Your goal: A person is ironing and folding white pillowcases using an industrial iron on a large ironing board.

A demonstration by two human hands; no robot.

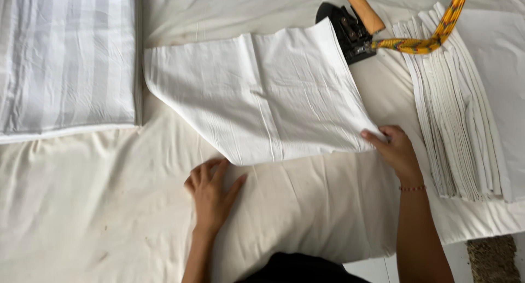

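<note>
Head view looks down on a table (82, 217) draped in a creased off-white sheet, with a grey-striped folded cloth (65, 58) lying at its far left corner. At the middle lies a white cloth (257, 97), spread flat as a skewed rectangle whose long axis runs from upper left to lower right, its near edge slanting down toward the person. To its right, a stack (454, 108) of folded white cloths runs away from the person, well apart from the left hand and just beside the right one. Behind the white cloth's far right corner sits a dark iron (350, 34) with a wooden handle, a yellow braided cord (432, 36) trailing from it over the stack. The right hand (396, 149) is at the cloth's near right corner, fingers (374, 136) curled onto the edge and apparently pinching it. The left hand (210, 190) rests flat on the sheet, fingers spread and holding nothing, its fingertips touching the cloth's low near corner. So the cloth lies straight ahead of both hands, each at one end of its near edge.
</note>
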